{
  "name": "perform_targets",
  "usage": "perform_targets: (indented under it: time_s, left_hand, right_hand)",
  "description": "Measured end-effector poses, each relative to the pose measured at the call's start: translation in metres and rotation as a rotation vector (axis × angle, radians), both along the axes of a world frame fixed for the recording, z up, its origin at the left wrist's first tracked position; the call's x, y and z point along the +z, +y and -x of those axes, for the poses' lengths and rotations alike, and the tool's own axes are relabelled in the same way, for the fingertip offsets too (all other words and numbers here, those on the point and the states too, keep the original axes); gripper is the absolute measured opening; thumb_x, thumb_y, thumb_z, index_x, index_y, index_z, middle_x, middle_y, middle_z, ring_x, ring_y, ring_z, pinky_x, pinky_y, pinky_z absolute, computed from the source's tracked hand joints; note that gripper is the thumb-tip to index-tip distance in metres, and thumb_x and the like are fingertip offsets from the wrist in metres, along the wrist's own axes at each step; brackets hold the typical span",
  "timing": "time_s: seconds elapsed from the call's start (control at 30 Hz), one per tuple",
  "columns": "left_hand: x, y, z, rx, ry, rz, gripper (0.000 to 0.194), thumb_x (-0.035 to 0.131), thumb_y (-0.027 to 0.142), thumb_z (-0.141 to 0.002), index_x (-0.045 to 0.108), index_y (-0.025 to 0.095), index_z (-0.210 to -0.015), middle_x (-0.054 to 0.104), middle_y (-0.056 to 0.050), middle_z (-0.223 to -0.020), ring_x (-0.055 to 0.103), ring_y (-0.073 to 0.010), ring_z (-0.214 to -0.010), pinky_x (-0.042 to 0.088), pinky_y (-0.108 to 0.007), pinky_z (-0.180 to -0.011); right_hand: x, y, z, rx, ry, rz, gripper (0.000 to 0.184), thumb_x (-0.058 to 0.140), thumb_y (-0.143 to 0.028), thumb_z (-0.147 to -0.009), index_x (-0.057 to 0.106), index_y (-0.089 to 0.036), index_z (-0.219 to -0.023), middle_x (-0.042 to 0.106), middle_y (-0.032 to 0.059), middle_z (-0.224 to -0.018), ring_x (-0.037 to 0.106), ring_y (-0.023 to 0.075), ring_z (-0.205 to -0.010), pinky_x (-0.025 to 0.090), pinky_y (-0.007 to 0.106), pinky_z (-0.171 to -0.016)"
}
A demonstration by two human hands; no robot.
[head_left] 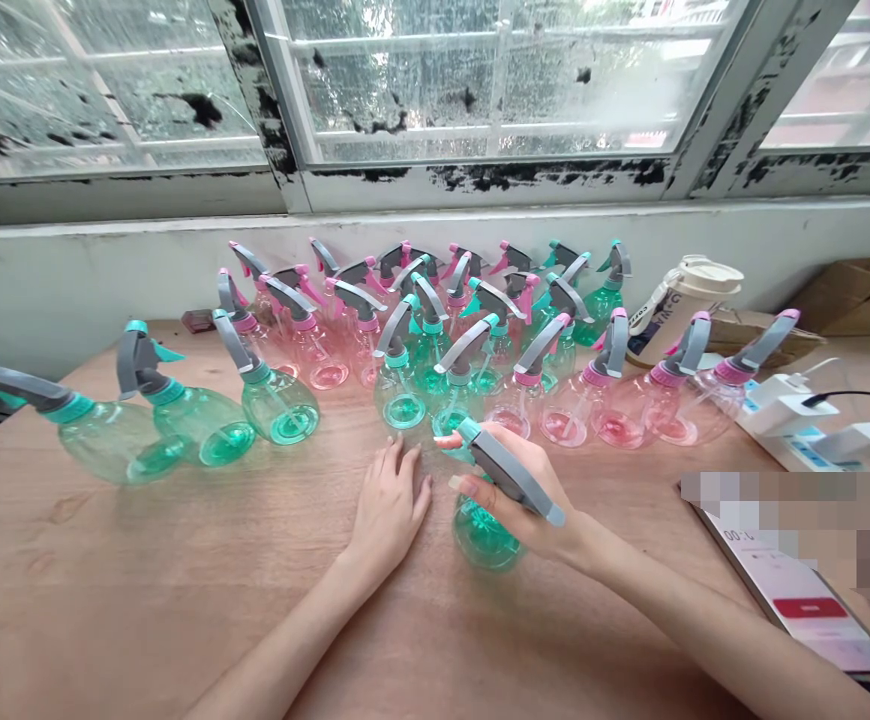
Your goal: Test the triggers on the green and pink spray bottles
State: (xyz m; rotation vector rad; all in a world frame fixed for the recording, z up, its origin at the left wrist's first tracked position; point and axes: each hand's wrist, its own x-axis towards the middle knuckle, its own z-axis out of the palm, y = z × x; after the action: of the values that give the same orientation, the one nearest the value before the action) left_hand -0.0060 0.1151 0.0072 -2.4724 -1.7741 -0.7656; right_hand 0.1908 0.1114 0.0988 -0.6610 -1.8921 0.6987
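My right hand (532, 480) is wrapped round the neck of a green spray bottle (487, 535) with a grey and teal trigger head, in front of the rows. Flat on the wooden table (202, 610) lies my left hand (390, 500), its fingers stretched out and holding nothing. Just beyond its fingertips stands another green spray bottle (403, 408). Pink spray bottles (622, 425) line up to the right of that one. On the left are a few more green spray bottles (229, 440), set apart from the rest.
Rows of pink and green spray bottles stand along the wall below the window (480, 90). A cream tumbler (679, 305), a cardboard box (859, 295), a white power strip (787, 425) with chargers and a phone (817, 610) are at the right.
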Motion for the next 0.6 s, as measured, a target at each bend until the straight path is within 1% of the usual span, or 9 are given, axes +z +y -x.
perform_targets:
  time_s: [0.1, 0.27, 0.33, 0.43, 0.5, 0.57, 0.6]
  left_hand:
    - [-0.0006, 0.0000, 0.0001, 0.011, -0.007, 0.000, 0.034, 0.047, 0.027, -0.094, 0.054, 0.014, -0.124, 0.053, -0.019, -0.131, 0.049, -0.0329, -0.123, 0.043, -0.054, -0.102]
    - [-0.0010, 0.0000, 0.0005, 0.006, -0.007, 0.007, 0.028, 0.048, 0.027, -0.093, 0.057, 0.016, -0.117, 0.054, -0.018, -0.130, 0.050, -0.0329, -0.122, 0.043, -0.053, -0.102]
    - [-0.0013, 0.0002, 0.0004, 0.003, -0.010, 0.000, 0.028, 0.047, 0.027, -0.093, 0.057, 0.016, -0.117, 0.054, -0.018, -0.130, 0.050, -0.0331, -0.123, 0.043, -0.053, -0.102]
    - [-0.0016, 0.0006, 0.0001, 0.006, -0.012, -0.015, 0.032, 0.047, 0.027, -0.093, 0.053, 0.017, -0.123, 0.054, -0.016, -0.130, 0.050, -0.0322, -0.123, 0.043, -0.053, -0.102]
    - [-0.0014, 0.0007, -0.0001, 0.005, -0.006, -0.017, 0.032, 0.047, 0.026, -0.093, 0.052, 0.017, -0.124, 0.055, -0.016, -0.129, 0.050, -0.0317, -0.122, 0.043, -0.053, -0.102]
    - [-0.0010, 0.0006, -0.0003, 0.003, 0.001, -0.014, 0.031, 0.047, 0.026, -0.093, 0.054, 0.017, -0.122, 0.055, -0.016, -0.128, 0.050, -0.0318, -0.121, 0.043, -0.053, -0.101]
    - [-0.0008, 0.0004, -0.0003, 0.004, 0.004, -0.013, 0.030, 0.047, 0.026, -0.093, 0.054, 0.016, -0.121, 0.055, -0.017, -0.128, 0.050, -0.0321, -0.121, 0.043, -0.053, -0.101]
  right_hand:
    - [0.0000, -0.0003, -0.0005, -0.023, 0.003, 0.022, 0.024, 0.057, -0.040, -0.092, 0.059, -0.018, -0.101, 0.061, 0.0050, -0.086, 0.056, 0.0125, -0.062, 0.049, 0.027, -0.060]
    - [0.0016, -0.0017, -0.0004, -0.010, 0.011, 0.027, 0.021, 0.057, -0.038, -0.091, 0.057, -0.018, -0.084, 0.057, 0.0009, -0.072, 0.055, 0.0125, -0.059, 0.046, 0.025, -0.056]
    - [0.0023, -0.0014, -0.0004, 0.013, 0.010, 0.012, 0.020, 0.057, -0.037, -0.091, 0.059, -0.018, -0.087, 0.057, 0.0010, -0.073, 0.054, 0.0118, -0.058, 0.046, 0.025, -0.056]
    - [0.0012, -0.0008, -0.0004, 0.044, 0.012, 0.027, 0.022, 0.056, -0.036, -0.092, 0.060, -0.018, -0.103, 0.061, 0.0029, -0.080, 0.057, 0.0125, -0.061, 0.050, 0.027, -0.060]
    - [-0.0010, -0.0006, -0.0002, 0.044, 0.023, 0.013, 0.025, 0.056, -0.034, -0.092, 0.060, -0.018, -0.111, 0.064, 0.0060, -0.087, 0.063, 0.0160, -0.071, 0.052, 0.030, -0.068]
    - [-0.0033, -0.0008, 0.0002, 0.021, 0.041, -0.023, 0.027, 0.057, -0.032, -0.092, 0.059, -0.018, -0.115, 0.065, 0.0118, -0.103, 0.065, 0.0218, -0.094, 0.053, 0.034, -0.078]
    - [-0.0042, -0.0011, 0.0004, 0.007, 0.043, -0.034, 0.029, 0.058, -0.031, -0.091, 0.058, -0.018, -0.117, 0.063, 0.0143, -0.113, 0.062, 0.0244, -0.107, 0.052, 0.036, -0.083]
